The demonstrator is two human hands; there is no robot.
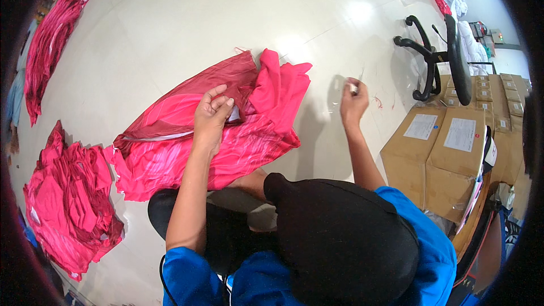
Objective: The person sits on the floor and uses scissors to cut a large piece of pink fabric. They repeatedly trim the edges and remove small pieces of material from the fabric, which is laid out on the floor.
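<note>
A pink and dark red garment (170, 147) lies across my lap and onto the pale floor. My left hand (212, 114) rests on it and pinches a small white tag at the garment's middle. My right hand (352, 102) is raised to the right of the garment, apart from it, with its fingers closed on a small white thing, too small to tell what it is. My forearms come in from below, over my blue sleeves.
A heap of pink garments (68, 204) lies on the floor at the left, and a long one (51, 39) lies farther back. Stacked cardboard boxes (447, 153) stand at the right. A black office chair (447, 62) stands behind them.
</note>
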